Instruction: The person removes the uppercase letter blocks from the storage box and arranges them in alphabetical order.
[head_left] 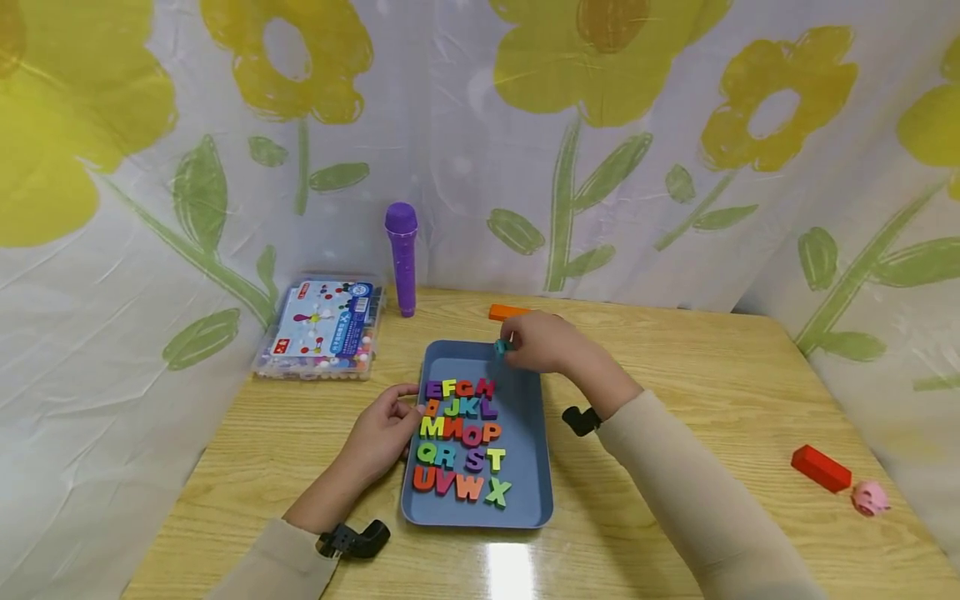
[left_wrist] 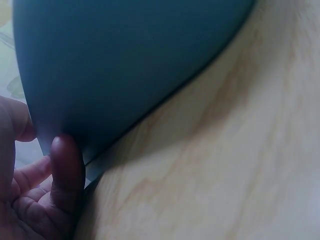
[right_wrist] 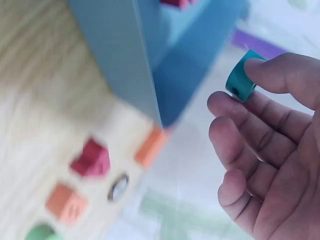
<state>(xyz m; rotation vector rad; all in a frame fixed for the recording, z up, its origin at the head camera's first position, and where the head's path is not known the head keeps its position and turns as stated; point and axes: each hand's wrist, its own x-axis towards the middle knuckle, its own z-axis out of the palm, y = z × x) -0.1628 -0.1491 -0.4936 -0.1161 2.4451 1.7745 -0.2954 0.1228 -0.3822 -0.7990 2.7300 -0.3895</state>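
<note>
I see my right hand (head_left: pixel 542 343) over the far end of the blue tray (head_left: pixel 525 467), its fingers (right_wrist: pixel 280 75) curled in a pinch on one small teal piece (right_wrist: pixel 241 80); the other fingers below the pinch hang loosely bent. My left hand (head_left: pixel 382 433) lies on the tabletop (head_left: pixel 697 392) against the tray's left edge, fingers (left_wrist: pixel 67 170) gently curled and touching the rim, holding nothing. Just right of those left fingers, inside the tray, I count twenty coloured letters (head_left: pixel 461 437) in five rows: four, four, four, four, four. Just beyond the right fingers lies one orange block (head_left: pixel 507 312). Well to the right of them sit one red block (head_left: pixel 821 467) and one pink toy (head_left: pixel 869 497), close together. Beyond the left fingers stand one purple toy microphone (head_left: pixel 402 257) and one clear plastic box (head_left: pixel 322 329)
</note>
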